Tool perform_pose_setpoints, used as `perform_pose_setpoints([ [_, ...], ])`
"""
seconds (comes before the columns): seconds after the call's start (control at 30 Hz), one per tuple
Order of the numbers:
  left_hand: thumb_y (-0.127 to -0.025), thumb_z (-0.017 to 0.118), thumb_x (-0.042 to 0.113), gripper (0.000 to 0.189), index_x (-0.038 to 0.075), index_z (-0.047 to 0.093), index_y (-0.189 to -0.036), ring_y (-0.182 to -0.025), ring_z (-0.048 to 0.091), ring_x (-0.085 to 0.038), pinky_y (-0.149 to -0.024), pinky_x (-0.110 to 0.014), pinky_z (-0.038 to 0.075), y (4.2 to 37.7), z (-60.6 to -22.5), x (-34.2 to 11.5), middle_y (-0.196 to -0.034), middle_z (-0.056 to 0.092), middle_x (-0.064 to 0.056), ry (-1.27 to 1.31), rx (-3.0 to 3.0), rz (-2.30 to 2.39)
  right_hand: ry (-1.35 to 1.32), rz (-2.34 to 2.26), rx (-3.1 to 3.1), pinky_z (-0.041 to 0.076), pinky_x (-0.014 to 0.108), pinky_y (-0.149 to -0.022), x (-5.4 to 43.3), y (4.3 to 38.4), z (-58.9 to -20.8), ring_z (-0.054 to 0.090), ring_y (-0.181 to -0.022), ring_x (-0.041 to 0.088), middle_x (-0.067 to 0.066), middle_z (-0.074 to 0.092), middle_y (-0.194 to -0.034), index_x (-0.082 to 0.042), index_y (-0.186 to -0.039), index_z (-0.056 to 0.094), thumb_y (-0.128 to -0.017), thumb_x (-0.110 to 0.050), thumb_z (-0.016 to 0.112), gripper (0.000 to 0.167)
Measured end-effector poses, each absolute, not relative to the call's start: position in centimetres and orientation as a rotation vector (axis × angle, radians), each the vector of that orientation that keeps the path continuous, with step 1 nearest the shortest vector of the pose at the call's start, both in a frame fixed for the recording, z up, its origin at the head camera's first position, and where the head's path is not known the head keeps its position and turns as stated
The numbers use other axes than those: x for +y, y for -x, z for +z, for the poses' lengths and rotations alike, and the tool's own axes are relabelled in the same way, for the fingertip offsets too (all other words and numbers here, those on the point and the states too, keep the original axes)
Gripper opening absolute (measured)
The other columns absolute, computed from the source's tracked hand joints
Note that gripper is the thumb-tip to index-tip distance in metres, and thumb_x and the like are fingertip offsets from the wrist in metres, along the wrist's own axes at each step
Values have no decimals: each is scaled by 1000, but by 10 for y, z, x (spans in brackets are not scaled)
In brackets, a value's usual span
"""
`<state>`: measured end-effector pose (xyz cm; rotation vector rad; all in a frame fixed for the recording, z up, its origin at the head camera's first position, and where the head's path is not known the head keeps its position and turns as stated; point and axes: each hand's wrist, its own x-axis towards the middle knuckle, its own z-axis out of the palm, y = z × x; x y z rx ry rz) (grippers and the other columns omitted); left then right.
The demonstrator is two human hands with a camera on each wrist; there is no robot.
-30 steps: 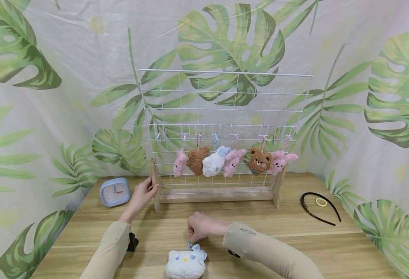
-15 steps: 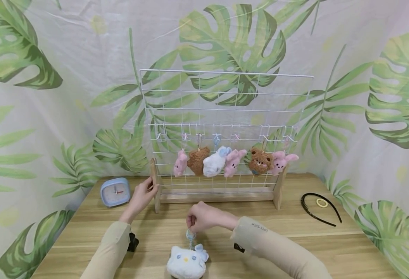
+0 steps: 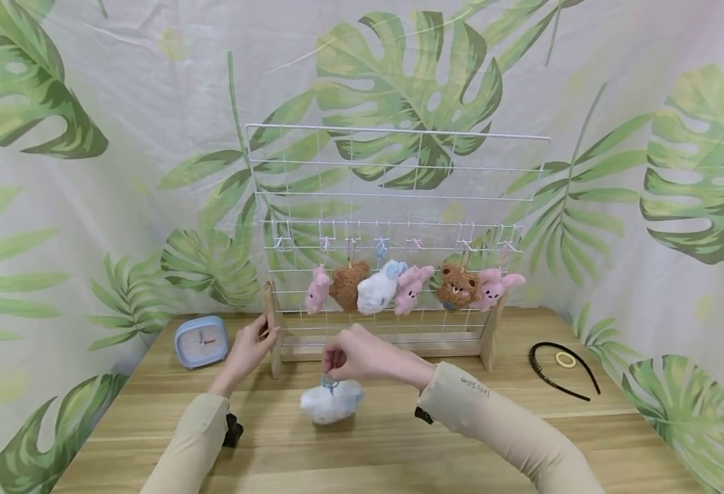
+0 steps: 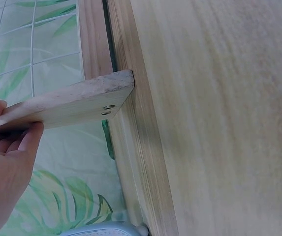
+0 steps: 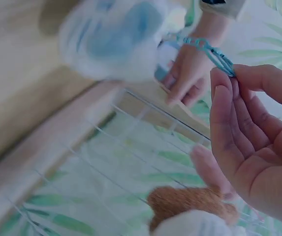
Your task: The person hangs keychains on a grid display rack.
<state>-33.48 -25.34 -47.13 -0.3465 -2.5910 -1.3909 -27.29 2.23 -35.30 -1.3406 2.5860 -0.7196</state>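
My right hand [image 3: 362,353] pinches the blue cord loop [image 5: 222,63] of a white plush cat-head keychain [image 3: 331,401] between thumb and fingertips. The plush dangles above the table in front of the rack, blurred in the right wrist view. My left hand [image 3: 249,350] grips the wooden side post [image 4: 67,101] at the rack's left end. On the white wire grid rack [image 3: 399,165] hang several plush keychains from hooks: pink rabbits [image 3: 410,291], brown bears [image 3: 458,287] and a white one with a blue bow [image 3: 379,288]. The leftmost hook [image 3: 281,241] carries no plush.
A light blue alarm clock [image 3: 201,341] stands left of the rack. At the right lie a black headband [image 3: 547,377] and a pale yellow ring [image 3: 565,359]. Behind the wooden table [image 3: 399,453] hangs a leaf-print cloth [image 3: 170,89].
My right hand has raised the white plush off the table by its cord and carried it forward, closer to the rack. The left hand stays on the post.
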Motion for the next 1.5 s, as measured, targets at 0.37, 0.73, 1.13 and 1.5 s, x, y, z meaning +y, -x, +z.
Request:
perform_pose_setpoints([
  [0.37,-104,50,16,52,-8,37,-148,-131,51,-45,-103,-51,52,336,-475,-255,-142,50,-33,342,-2566,-1381,1444,-797,2723,55,8,-66,8,292,-281,70,-74,9,6,76,-84,-6,-86,73,-87,-3,71,4],
  [0.73,-99,58,12,31,-5,61,-124,-113,66,-40,-93,-46,60,336,-475,-257,-125,65,-28,294,-2577,-1284,1390,-856,2813,56,12,-70,-29,316,-225,71,-78,10,4,76,-88,-8,-89,75,-91,-8,69,6],
  [1.13,-104,50,15,48,-10,41,-144,-134,49,-43,-105,-52,50,334,-471,-252,-143,50,-32,355,-2576,-1405,1303,-938,2876,57,12,-76,-50,346,-212,72,-85,12,6,77,-93,-8,-92,75,-91,-8,68,7],
  [1.5,-103,51,11,51,-6,38,-149,-132,51,-45,-104,-54,51,334,-473,-253,-146,47,-31,381,-2536,-1410,1287,-881,2948,56,13,-76,-60,362,-218,72,-86,13,6,77,-94,-7,-93,75,-91,-7,67,8],
])
